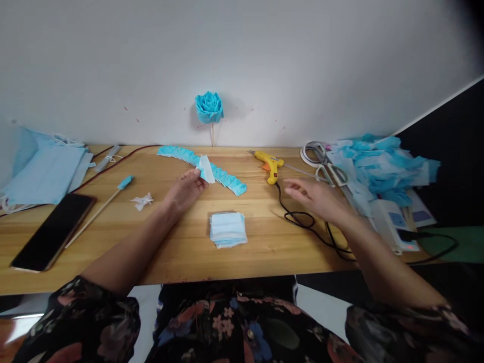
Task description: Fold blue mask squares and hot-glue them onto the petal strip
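My left hand (189,185) is closed on a small folded piece of blue and white mask fabric (205,169), pinched between thumb and fingers. It is held over a row of overlapping folded blue pieces (227,180) that runs slantwise across the table. My right hand (308,194) hangs with nothing in it just right of a yellow hot glue gun (273,165), its fingers slightly bent and apart. The glue gun lies on the table, nozzle pointing left, apart from that hand. Nearer to me is a stack of cut fabric squares (227,229).
A blue fabric rose (209,107) on a stick leans at the wall. Left are face masks (45,169), a phone (53,233) and a blue-tipped stick (99,212). Right are scissors (330,171), tape (310,154), fabric scraps (378,161), a power strip (393,224) and a looping black cord (298,222).
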Demonstrator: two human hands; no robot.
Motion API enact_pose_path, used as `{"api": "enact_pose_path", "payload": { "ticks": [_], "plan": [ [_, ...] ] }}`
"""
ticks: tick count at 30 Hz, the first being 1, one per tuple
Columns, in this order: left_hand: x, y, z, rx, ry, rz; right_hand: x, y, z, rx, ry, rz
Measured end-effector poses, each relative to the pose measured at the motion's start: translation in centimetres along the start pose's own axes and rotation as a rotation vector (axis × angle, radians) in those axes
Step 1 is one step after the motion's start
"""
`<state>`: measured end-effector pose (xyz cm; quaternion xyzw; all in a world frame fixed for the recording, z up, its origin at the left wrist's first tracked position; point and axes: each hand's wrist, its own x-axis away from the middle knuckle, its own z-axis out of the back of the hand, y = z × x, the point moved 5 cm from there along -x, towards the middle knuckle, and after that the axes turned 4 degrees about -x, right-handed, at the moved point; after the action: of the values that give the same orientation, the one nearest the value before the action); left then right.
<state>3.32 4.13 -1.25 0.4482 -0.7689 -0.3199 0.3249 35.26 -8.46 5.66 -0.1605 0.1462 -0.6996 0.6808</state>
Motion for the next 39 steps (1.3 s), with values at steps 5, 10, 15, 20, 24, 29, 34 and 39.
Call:
{"api": "enact_pose_path", "payload": {
  "ticks": [5,10,15,20,24,29,34,39],
  "plan": [
    [0.1,0.0,-0.1,-0.018,-0.014,-0.003,6.1,1.2,-0.1,0.031,0.026,-0.012],
    [0.1,0.1,-0.1,-0.036,-0.015,-0.018,9.5,3.7,0.6,0.027,0.240,-0.158],
    [0.1,0.1,-0.4,-0.072,-0.079,-0.020,9.0,-2.0,0.9,-0.147,0.494,0.069],
    [0.1,0.1,-0.7,-0.119,-0.113,-0.048,2.5,-9.9,-1.7,-0.454,0.372,0.259],
    [0.2,0.0,-0.9,-0.177,-0.142,-0.048,-4.5,-12.0,-4.5,-0.871,0.178,0.174],
    [0.2,0.0,-1.1,-0.214,-0.168,-0.081,-8.6,-12.9,-7.1,-1.221,-0.039,0.044],
    [0.2,-0.1,-1.3,-0.280,-0.170,-0.104,-8.5,-13.9,-8.4,-1.308,-0.104,0.052],
    [0.2,-0.3,-1.3,-0.341,-0.174,-0.118,-8.4,-13.9,-9.1,-1.327,-0.134,0.066]
  ]
}}
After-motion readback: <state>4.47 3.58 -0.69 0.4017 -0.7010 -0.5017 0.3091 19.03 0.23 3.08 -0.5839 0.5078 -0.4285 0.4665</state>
